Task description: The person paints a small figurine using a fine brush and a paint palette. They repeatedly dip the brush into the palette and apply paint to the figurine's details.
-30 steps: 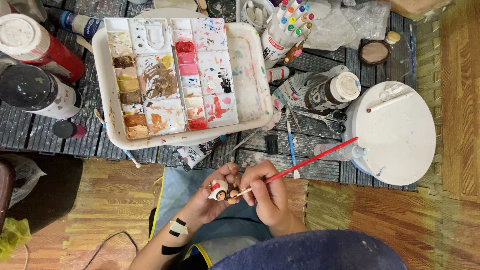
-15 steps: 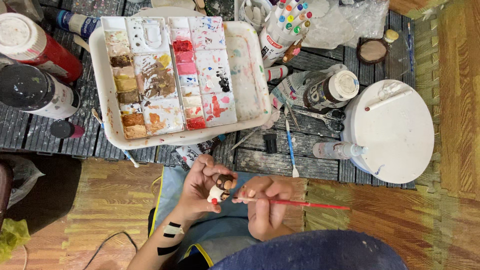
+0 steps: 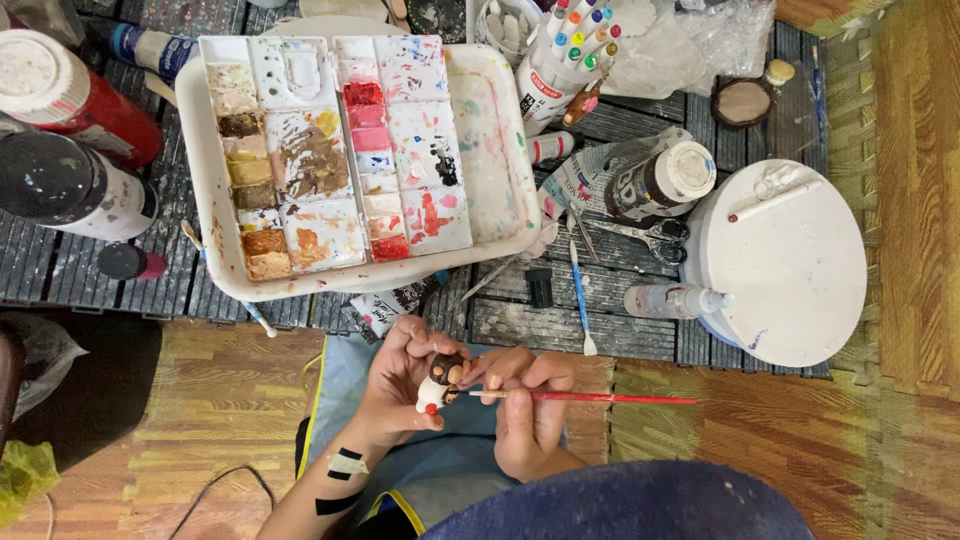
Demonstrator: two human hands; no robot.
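Observation:
My left hand (image 3: 395,385) grips a small painted figurine (image 3: 440,380), brown on top and white below, held over my lap. My right hand (image 3: 525,405) holds a thin red paintbrush (image 3: 600,397) that lies almost level, handle pointing right, its tip touching the figurine's right side. Both hands are close together, just below the front edge of the dark slatted work surface. Black tape marks show on my left forearm.
A white tray (image 3: 495,150) holds two paint palettes (image 3: 330,150) with brown, red and pink paint. Nearby are a cup of markers (image 3: 560,60), a paint bottle (image 3: 660,180), scissors (image 3: 650,232), a blue brush (image 3: 580,295), a white round lid (image 3: 790,265), and red (image 3: 70,95) and black (image 3: 70,190) bottles at left.
The brush handle swung down from pointing up-right to nearly level. My left hand has turned the figurine so its brown top faces up.

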